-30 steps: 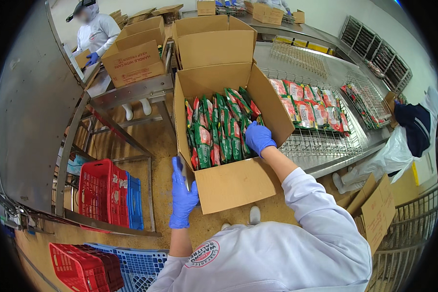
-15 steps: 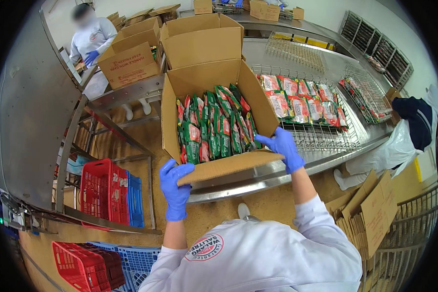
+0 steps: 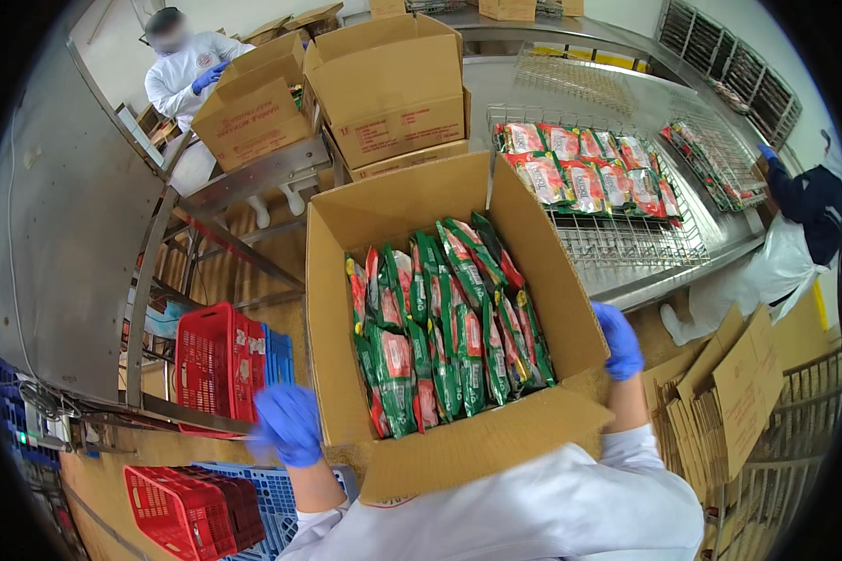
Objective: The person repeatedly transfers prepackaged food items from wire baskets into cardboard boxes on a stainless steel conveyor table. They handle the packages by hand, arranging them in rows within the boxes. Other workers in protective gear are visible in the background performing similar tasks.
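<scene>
A cardboard box (image 3: 346, 309) with its flaps spread sits close in front of me, tilted toward my body. Inside, several red and green plastic food packs (image 3: 444, 323) stand on edge in tight rows. My right hand (image 3: 617, 341), in a blue glove, grips the outside of the box's right wall, its fingers partly hidden. Beside the lower left wall is my left hand (image 3: 290, 425), also blue-gloved; motion smears its fingers, so whether it grips the cardboard cannot be told. The near flap (image 3: 486, 444) hangs over my forearms and chest.
Another open box (image 3: 384, 84) stands behind. Flat packs lie on a wire rack (image 3: 627, 248) on the steel table (image 3: 505, 84). One person (image 3: 187, 70) handles a box (image 3: 253, 122) at far left; another (image 3: 805, 215) stands right. Red crates (image 3: 196, 514) and folded cardboard (image 3: 739, 393) flank me.
The box has come nearer to me, away from the box behind it. My hands have moved from its near flap and corner to its sides. The person at far left now reaches to a box.
</scene>
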A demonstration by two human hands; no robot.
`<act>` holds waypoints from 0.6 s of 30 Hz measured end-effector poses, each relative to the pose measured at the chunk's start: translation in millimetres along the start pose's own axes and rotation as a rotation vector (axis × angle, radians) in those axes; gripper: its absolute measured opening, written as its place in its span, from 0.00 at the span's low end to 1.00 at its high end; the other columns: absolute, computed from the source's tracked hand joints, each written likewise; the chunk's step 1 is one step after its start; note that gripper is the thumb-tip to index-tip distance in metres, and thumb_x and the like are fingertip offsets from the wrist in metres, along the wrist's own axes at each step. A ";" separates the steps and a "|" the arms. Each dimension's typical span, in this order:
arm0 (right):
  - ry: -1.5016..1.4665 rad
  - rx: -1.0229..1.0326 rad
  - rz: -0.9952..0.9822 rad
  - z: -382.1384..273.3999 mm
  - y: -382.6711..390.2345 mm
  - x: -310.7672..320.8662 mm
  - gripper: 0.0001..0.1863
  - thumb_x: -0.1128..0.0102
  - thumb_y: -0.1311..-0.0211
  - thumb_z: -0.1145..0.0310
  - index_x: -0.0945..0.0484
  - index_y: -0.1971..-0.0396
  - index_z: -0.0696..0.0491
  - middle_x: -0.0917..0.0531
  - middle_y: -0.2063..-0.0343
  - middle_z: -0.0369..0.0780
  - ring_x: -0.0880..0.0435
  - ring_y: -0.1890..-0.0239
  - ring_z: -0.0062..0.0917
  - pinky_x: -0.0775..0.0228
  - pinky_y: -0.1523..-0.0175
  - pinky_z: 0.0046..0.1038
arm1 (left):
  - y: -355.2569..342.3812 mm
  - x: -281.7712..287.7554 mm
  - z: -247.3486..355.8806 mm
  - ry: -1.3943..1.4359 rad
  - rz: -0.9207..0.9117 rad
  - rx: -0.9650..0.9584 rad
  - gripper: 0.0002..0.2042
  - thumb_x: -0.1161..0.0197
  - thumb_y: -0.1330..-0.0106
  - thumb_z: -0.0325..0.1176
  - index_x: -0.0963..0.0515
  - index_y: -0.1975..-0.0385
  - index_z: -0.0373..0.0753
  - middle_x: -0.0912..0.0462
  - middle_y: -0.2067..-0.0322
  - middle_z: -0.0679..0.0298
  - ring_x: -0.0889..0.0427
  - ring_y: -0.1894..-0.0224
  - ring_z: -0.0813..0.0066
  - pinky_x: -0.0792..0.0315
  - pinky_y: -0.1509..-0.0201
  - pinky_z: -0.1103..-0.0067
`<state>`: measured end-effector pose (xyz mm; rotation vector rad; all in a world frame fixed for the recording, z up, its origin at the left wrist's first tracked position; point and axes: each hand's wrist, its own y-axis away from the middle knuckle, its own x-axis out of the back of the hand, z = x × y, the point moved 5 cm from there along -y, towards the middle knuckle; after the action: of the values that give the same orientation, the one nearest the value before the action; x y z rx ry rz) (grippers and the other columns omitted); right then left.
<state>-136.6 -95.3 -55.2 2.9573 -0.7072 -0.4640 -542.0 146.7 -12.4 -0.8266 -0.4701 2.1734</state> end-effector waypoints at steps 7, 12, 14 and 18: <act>0.486 -0.273 0.560 130.4 -64.7 79.5 0.23 0.55 0.41 0.51 0.26 0.57 0.54 0.20 0.68 0.39 0.23 0.67 0.23 0.33 0.62 0.22 | 87.8 64.6 -176.0 0.026 0.833 0.816 0.17 0.55 0.37 0.47 0.29 0.62 0.40 0.25 0.67 0.63 0.27 0.67 0.75 0.33 0.64 0.78; 0.597 -0.311 0.574 151.5 -56.8 87.9 0.26 0.58 0.41 0.48 0.27 0.56 0.55 0.21 0.66 0.39 0.23 0.65 0.23 0.34 0.61 0.22 | 118.6 73.0 -193.9 0.067 0.748 0.919 0.18 0.55 0.37 0.47 0.29 0.61 0.39 0.25 0.66 0.63 0.27 0.66 0.74 0.33 0.63 0.77; 0.615 -0.330 0.529 157.6 -58.6 83.2 0.27 0.59 0.41 0.47 0.28 0.55 0.55 0.21 0.65 0.39 0.24 0.65 0.23 0.35 0.60 0.22 | 131.6 74.2 -175.9 0.051 0.764 0.916 0.18 0.55 0.37 0.47 0.29 0.60 0.39 0.25 0.65 0.62 0.27 0.65 0.74 0.33 0.63 0.77; 0.651 -0.366 0.438 143.4 -49.4 84.3 0.29 0.61 0.41 0.45 0.29 0.54 0.56 0.22 0.64 0.39 0.24 0.63 0.23 0.36 0.59 0.22 | 98.1 63.7 -183.5 0.017 0.733 0.890 0.19 0.55 0.37 0.48 0.29 0.60 0.39 0.26 0.63 0.62 0.27 0.64 0.73 0.33 0.62 0.76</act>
<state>-87.4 -88.4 -221.5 2.2919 -0.9944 0.3505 -499.4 143.7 -225.8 -0.5243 0.9104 2.6221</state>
